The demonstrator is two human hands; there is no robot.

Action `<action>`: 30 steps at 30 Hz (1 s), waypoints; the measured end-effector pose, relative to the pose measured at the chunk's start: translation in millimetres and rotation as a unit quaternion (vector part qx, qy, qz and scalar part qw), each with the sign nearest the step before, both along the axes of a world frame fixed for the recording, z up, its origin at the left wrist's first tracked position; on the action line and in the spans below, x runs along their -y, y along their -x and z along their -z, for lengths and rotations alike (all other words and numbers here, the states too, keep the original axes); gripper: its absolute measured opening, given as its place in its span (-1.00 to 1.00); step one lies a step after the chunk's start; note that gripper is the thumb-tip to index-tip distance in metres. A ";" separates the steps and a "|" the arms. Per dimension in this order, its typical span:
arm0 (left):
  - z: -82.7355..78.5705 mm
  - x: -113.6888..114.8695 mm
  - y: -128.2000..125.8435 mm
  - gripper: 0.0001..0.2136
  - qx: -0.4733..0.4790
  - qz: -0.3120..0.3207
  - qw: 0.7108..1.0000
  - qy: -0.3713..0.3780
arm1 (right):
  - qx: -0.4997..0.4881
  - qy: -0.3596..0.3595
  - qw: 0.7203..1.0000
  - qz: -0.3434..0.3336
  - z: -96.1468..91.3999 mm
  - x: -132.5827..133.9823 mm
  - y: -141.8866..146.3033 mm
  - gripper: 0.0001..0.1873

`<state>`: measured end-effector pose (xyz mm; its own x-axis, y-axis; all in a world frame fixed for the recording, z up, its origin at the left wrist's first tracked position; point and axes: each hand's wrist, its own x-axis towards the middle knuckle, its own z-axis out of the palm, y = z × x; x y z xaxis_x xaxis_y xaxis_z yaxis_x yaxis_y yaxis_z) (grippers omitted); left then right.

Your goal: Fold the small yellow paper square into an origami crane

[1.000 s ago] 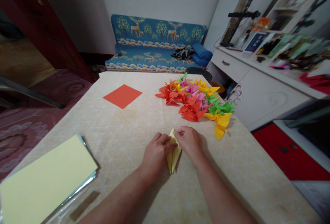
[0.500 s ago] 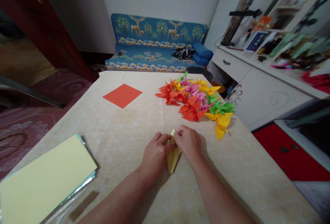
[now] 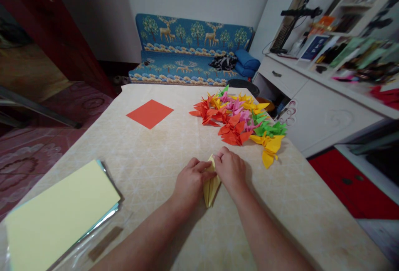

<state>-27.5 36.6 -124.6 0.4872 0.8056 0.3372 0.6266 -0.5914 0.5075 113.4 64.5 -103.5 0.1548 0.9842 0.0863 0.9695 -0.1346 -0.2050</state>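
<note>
A narrow, partly folded yellow paper point(image 3: 210, 188) lies on the beige patterned table point(image 3: 149, 158), pointing toward me. My left hand point(image 3: 190, 181) presses its left side with curled fingers. My right hand point(image 3: 231, 170) pinches the paper's upper tip with closed fingers. Both hands touch over the fold, hiding its upper half.
A heap of folded paper cranes point(image 3: 240, 121) in orange, pink, yellow and green lies beyond my hands. A flat orange square point(image 3: 150, 113) sits at the far left. A stack of pale yellow sheets point(image 3: 59, 213) lies near left. A white cabinet point(image 3: 318, 109) stands at the right, a blue sofa point(image 3: 193, 50) behind.
My right hand has shifted slightly left and forward over the paper's tip. The paper stays in place between both hands.
</note>
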 end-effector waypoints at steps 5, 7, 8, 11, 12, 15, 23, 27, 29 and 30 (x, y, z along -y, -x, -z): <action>2.0 -1.2 1.7 -0.72 -0.005 -0.001 1.000 -0.001 | 0.002 -0.004 1.000 0.005 2.2 -3.3 -2.4 -0.84; 1.5 -2.0 2.1 -0.70 -0.006 -0.002 1.000 -0.002 | -0.024 -0.012 1.000 -0.012 4.1 -3.4 -5.8 -0.85; 1.1 -2.6 2.4 -0.70 -0.006 -0.002 1.000 0.000 | -0.042 -0.020 0.999 -0.028 5.4 -2.8 -8.1 -0.87; 0.0 -5.1 3.5 -0.68 0.001 -0.001 1.000 0.013 | -0.117 -0.050 0.989 -0.080 10.2 3.7 -16.2 -0.98; -0.2 -6.0 4.0 -0.68 0.004 -0.001 1.000 0.016 | -0.148 -0.063 0.982 -0.096 11.8 7.9 -18.8 -0.99; 0.2 -8.4 5.4 -0.68 0.011 0.006 1.000 0.015 | -0.229 -0.125 0.954 -0.147 14.9 26.4 -24.5 -0.91; 1.4 -8.2 6.0 -0.70 0.002 0.006 1.000 -0.007 | -0.177 -0.178 0.922 -0.294 14.5 68.5 -30.9 -0.61; 0.0 -7.8 6.1 -0.70 0.005 0.005 1.000 -0.002 | -0.147 -0.180 0.923 -0.305 11.9 69.4 -32.3 -0.60; -0.2 -8.3 6.4 -0.70 0.008 0.008 1.000 0.002 | -0.133 -0.176 0.926 -0.306 9.8 69.2 -31.8 -0.61; -0.2 -8.6 6.7 -0.69 0.010 0.010 1.000 0.004 | -0.126 -0.174 0.927 -0.306 8.7 69.3 -31.4 -0.62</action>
